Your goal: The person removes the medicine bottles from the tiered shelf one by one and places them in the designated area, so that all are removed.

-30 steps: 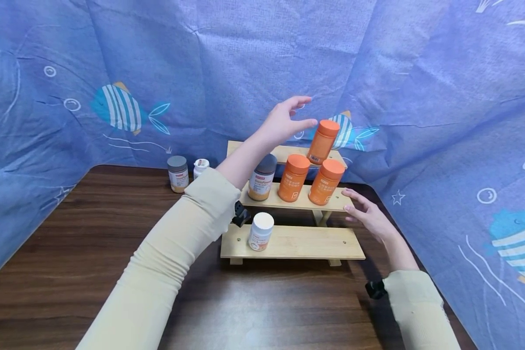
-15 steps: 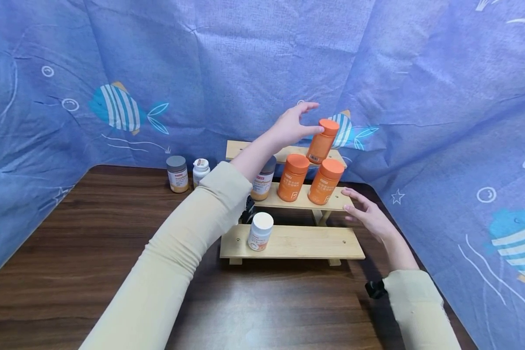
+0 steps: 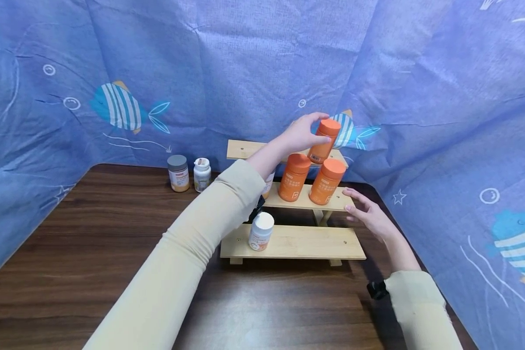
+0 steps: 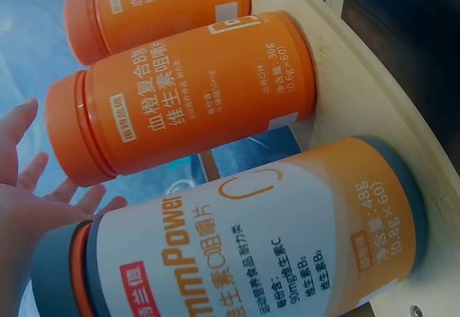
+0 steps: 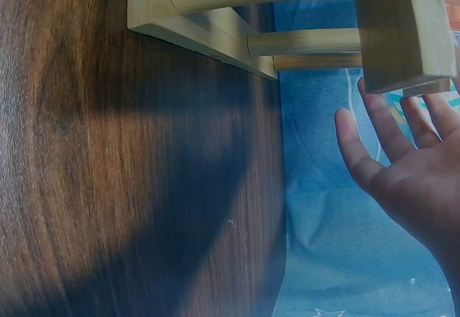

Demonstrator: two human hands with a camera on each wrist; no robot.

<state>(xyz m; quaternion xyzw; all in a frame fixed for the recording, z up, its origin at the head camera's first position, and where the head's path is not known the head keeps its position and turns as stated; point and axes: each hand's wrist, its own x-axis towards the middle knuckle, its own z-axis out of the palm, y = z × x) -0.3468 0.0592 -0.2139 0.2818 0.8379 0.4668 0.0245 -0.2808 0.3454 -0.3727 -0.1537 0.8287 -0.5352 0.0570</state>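
Note:
A stepped wooden rack (image 3: 310,245) stands on the table. My left hand (image 3: 304,133) reaches to an orange bottle (image 3: 319,154) on its top tier, thumb across the bottle's front and fingers by its cap. In the left wrist view, the fingers (image 4: 29,170) spread behind two more orange bottles and a grey-capped bottle (image 4: 266,238), all on the middle tier. My right hand (image 3: 367,214) is at that tier's right end, fingertips right at the board's edge; the right wrist view shows its fingers (image 5: 392,126) extended. A white bottle (image 3: 260,236) stands on the bottom tier.
Left of the rack, a grey-capped bottle (image 3: 178,173) and a small white bottle (image 3: 202,176) stand near the back of the dark wooden table (image 3: 113,243). A blue fish-print cloth (image 3: 245,58) hangs behind and at the sides.
My left hand has moved right and down onto the top orange bottle, from just left of it. The right hand has stayed at the rack's edge. The bottles have not moved.

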